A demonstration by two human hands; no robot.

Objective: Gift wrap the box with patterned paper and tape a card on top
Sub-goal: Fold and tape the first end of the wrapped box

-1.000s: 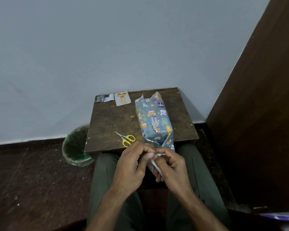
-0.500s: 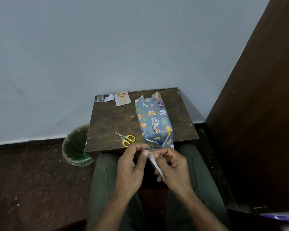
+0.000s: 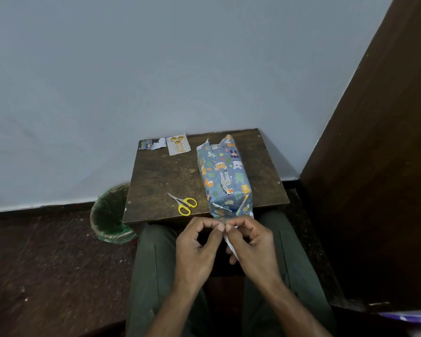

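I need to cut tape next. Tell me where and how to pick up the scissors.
Grip the scissors by the yellow loops, coming from the near right. The loops lie toward the table's near edge, closest to the hands, while the closed blades point away toward the far left.

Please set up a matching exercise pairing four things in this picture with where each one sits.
Things:
1. scissors
2. card
3. wrapped box
4. bin

Places:
A. far edge of the table, by the wall
B. floor, left of the table
C. table's right half, lying lengthwise
D. table's near edge, left of the box

Pairs: 1-D, 2-A, 3-C, 4-B
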